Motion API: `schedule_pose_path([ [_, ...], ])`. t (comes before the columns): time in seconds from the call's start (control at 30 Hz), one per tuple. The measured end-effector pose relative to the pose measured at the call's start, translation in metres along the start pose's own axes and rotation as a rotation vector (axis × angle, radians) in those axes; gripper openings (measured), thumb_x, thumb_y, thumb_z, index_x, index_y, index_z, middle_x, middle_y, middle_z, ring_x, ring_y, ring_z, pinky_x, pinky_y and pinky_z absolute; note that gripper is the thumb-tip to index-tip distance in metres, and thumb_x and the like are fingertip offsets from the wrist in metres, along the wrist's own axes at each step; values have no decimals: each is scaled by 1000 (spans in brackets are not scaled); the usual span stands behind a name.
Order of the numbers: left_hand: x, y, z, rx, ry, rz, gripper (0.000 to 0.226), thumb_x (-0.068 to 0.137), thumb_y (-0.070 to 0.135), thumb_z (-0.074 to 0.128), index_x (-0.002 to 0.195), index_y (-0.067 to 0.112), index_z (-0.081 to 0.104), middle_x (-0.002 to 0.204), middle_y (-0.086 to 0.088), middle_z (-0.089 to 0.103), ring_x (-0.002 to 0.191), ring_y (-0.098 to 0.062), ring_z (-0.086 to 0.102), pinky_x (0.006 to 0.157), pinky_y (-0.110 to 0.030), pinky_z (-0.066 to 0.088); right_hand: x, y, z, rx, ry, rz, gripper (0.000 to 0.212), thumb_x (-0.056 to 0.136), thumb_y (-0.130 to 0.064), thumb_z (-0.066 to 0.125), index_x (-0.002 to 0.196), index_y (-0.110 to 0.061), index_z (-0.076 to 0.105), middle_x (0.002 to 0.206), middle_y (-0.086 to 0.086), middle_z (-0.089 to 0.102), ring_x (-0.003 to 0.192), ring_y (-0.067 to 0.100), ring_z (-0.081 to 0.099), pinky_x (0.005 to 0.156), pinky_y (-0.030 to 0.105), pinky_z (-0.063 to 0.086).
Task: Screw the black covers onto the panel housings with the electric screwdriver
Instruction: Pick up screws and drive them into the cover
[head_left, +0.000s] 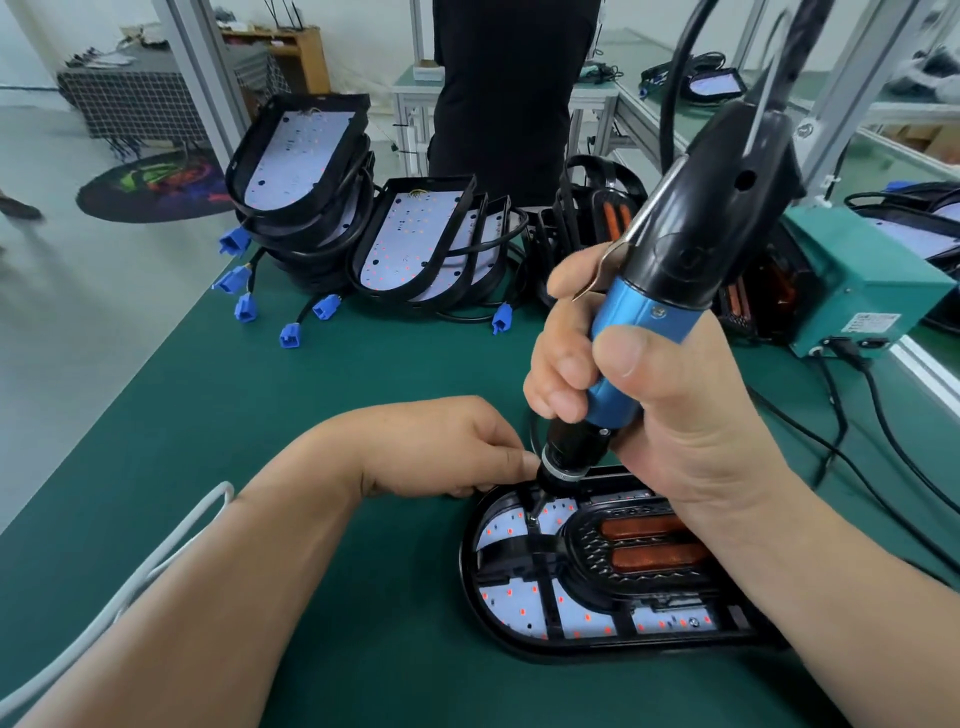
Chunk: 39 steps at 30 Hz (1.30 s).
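A black panel housing (470, 597) lies flat on the green mat at lower right, its white LED board dotted with red. A black cover (576, 566) with two orange strips sits on it. My right hand (649, 410) grips the blue-and-black electric screwdriver (660, 312), tilted, with its bit down on the housing's upper left part. My left hand (447, 447) rests at the housing's far edge, fingertips pinched beside the screwdriver's chuck. Whether the fingers hold a screw is hidden.
Stacks of panel housings (296, 176) with blue-plug cables (291, 335) stand at the back of the mat. A green power box (852, 280) with black cords sits at right. A person in black (509, 88) stands behind the table. A white cable (156, 566) crosses the left.
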<state>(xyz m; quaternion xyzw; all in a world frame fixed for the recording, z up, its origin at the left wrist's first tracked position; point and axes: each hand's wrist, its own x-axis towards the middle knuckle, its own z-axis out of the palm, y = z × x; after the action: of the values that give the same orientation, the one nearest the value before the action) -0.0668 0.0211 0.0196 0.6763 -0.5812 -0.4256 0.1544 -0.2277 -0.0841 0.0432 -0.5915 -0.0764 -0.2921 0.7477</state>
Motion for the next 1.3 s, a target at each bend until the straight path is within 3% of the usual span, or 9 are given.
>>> schedule_pose_path([
  [0.13,-1,0,-1,-47,-8,-5,48,107,41,59,66,19,46,61,9,41,56,-12,37,53,-20,35,0,0,-8,14,56,-20,60,83,-40,86,128,-10,62,76,1,56,61,19,54,66,38,45],
  [0.33,0,-3,-2,-122,-26,1,53,103,47,61,73,6,44,63,7,36,56,-13,33,51,-24,28,-4,-1,-15,93,77,-98,55,83,-33,84,125,-6,62,75,1,57,61,21,53,68,38,45],
  [0.47,0,-5,-2,-208,-52,16,44,102,44,58,70,16,50,64,10,39,55,-10,32,51,-21,27,-3,-7,-14,137,75,-145,55,79,-32,84,121,-4,63,73,2,56,60,22,51,68,39,43],
  [0.57,6,-6,2,-428,70,-13,39,111,18,47,81,24,73,71,6,51,55,-9,34,49,-20,26,-2,-10,-14,188,181,-192,50,78,-26,78,119,-5,60,74,1,54,62,18,50,69,36,45],
  [0.67,16,-5,5,-743,220,-16,31,105,-3,41,114,0,70,78,-3,59,56,-8,39,45,-18,27,-2,-14,-21,275,356,-210,27,87,-17,56,113,-9,60,73,1,53,63,17,46,69,33,43],
  [0.77,25,-3,6,-992,266,26,25,107,-4,44,118,-6,66,81,-7,65,52,-6,40,42,-15,28,1,-17,-32,327,516,-212,21,95,-20,46,108,-10,59,74,1,50,65,17,46,71,33,43],
  [0.97,42,4,11,-1363,300,69,23,108,-1,44,123,-7,61,89,-9,73,56,-6,49,43,-14,33,5,-14,-50,373,670,-233,13,101,-21,50,102,-12,59,79,2,51,68,18,49,75,33,45],
  [1.13,40,3,10,-1347,261,70,28,103,-10,40,123,-12,60,90,-10,69,59,-7,50,44,-14,33,7,-13,-58,381,724,-251,11,100,-19,51,102,-11,59,79,2,52,68,18,50,75,33,45],
  [1.3,44,8,15,-1258,269,59,18,109,3,48,119,-4,60,81,-5,72,49,-3,43,38,-13,30,8,-13,-62,385,748,-267,12,100,-19,52,100,-10,60,78,3,52,67,19,50,75,34,46],
])
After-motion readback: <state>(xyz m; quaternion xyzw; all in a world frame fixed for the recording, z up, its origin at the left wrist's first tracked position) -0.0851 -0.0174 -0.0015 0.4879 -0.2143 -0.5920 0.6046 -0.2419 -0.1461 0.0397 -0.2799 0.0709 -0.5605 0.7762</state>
